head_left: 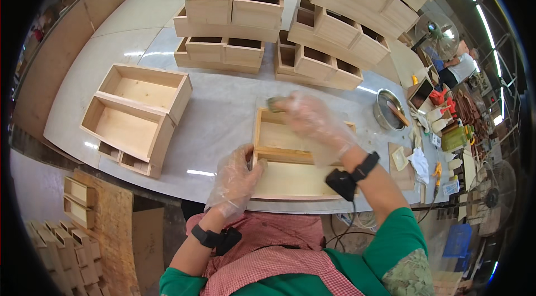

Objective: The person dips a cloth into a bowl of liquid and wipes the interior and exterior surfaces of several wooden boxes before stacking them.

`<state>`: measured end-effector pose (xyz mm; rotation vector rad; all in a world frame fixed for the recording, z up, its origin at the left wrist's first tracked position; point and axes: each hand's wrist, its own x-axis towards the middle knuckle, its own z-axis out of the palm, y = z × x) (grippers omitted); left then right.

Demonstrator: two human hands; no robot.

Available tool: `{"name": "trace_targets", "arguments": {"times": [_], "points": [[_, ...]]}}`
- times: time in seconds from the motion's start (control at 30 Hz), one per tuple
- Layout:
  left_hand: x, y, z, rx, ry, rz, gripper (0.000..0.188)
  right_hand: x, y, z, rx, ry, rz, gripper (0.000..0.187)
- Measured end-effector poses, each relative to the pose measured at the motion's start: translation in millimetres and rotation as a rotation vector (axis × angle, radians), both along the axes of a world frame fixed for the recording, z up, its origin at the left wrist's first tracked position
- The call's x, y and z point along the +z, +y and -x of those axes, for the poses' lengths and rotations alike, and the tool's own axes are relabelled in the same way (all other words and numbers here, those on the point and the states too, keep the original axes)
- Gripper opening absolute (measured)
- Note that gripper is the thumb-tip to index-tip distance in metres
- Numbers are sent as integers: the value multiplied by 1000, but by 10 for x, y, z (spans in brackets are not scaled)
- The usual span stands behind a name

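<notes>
A pale wooden box (290,179) with a divider across its middle lies on the table in front of me. Its far compartment looks more yellow along the edges than the near one. My left hand (234,177), in a clear plastic glove, grips the box's left wall near the divider. Also gloved, my right hand (310,120) reaches over the far compartment. Its closed fingers hold a small greenish pad (274,104) against the box's far left corner; whether it is sponge or cloth cannot be made out. My right forearm hides part of the box's right side.
Two-compartment wooden boxes (137,112) stand at left. Tall stacks of wooden drawers (234,11) line the far side. To the right are a metal bowl (389,109) with a wooden-handled brush, a white cloth (419,165), bottles and a fan (436,31). A person (460,67) is farther off.
</notes>
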<state>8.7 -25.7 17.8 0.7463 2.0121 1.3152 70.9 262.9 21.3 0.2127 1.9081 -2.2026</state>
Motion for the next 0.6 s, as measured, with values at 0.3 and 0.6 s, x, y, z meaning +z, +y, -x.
{"name": "trace_targets", "arguments": {"times": [0.3, 0.6], "points": [[-73, -48, 1, 8, -12, -51, 56, 260, 11, -703, -265, 202, -1684, 25], [113, -375, 45, -296, 53, 51, 89, 434, -1213, -184, 162, 542, -1057, 32]]}}
